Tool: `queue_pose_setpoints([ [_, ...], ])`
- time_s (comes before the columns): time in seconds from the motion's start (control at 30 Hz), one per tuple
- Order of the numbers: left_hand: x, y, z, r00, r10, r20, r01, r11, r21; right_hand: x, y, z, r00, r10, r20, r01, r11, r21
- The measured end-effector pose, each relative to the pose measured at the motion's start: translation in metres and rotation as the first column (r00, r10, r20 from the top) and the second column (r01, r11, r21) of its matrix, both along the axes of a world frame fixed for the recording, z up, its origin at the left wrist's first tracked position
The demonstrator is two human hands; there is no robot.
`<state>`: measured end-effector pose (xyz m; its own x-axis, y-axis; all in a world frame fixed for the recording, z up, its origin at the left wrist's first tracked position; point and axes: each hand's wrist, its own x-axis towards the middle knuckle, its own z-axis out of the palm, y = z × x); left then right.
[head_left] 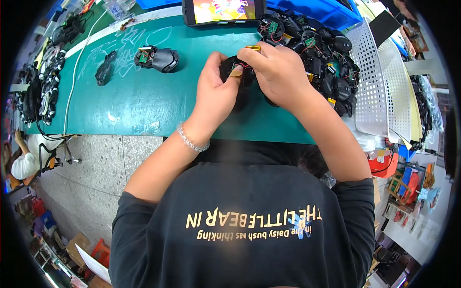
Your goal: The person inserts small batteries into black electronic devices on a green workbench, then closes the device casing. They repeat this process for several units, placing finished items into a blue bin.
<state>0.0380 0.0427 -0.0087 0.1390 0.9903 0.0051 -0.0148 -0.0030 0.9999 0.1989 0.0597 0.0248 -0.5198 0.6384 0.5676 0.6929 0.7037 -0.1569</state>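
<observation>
My left hand (217, 89) is closed around a black computer mouse shell (227, 67), its thumb pressed on the inside. Thin red wires show in the shell. At the shell's far right, my right hand (281, 77) pinches a small yellow-wrapped battery (253, 48) between thumb and fingers. Part of the shell is hidden behind the fingers. To the left on the green table lie an opened black mouse (165, 59) with a green circuit board and a separate black shell piece (105, 68).
A heap of opened black mice (343, 89) with boards and wires lies right of my hands, against a white perforated basket (367, 72). A lit screen device (223, 12) and blue crate (331, 14) stand behind. A white cable (77, 72) crosses the table's left; coiled cables (48, 91) lie beyond.
</observation>
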Motion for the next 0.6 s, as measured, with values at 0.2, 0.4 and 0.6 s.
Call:
queue_pose_setpoints([
  [0.2, 0.009, 0.009, -0.008, 0.989, 0.057, 0.136, -0.053, 0.998, -0.034, -0.004, 0.004, 0.002, 0.999, 0.033, -0.003, -0.033, 0.999, -0.035],
  [0.4, 0.012, 0.008, -0.008, 0.976, 0.085, 0.2, -0.072, 0.995, -0.074, -0.009, 0.002, -0.005, 0.993, -0.022, -0.114, 0.02, 1.0, -0.021],
  [0.6, 0.015, 0.005, -0.009, 0.988, 0.081, 0.13, -0.082, 0.997, 0.002, -0.012, 0.009, -0.013, 0.989, -0.099, -0.111, 0.112, 0.987, 0.112],
])
